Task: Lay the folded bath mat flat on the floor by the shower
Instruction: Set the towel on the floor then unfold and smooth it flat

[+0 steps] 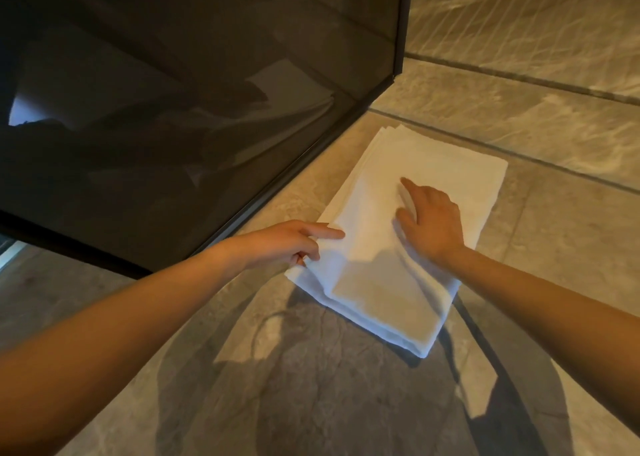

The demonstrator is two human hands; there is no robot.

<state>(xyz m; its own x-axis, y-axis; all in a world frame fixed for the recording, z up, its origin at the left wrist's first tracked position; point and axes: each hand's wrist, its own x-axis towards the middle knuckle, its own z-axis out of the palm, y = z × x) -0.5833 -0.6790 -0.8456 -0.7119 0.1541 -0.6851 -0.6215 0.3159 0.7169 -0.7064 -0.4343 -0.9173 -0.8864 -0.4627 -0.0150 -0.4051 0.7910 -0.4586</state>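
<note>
A white bath mat (377, 282) lies folded in several layers on the stone floor, right beside the dark shower glass. My left hand (291, 244) pinches the mat's left edge near its near corner, forefinger stretched over the top layer. My right hand (429, 221) rests palm down on the middle of the mat, fingers spread and pointing away from me. The mat's far end reaches close to a grout line in the tiles.
The tinted shower glass (173, 109) with its black frame (284, 185) runs diagonally along the mat's left side and ends at a corner post (401, 22). Beige stone tiles (536, 265) stretch to the right and toward me, crossed by my shadow.
</note>
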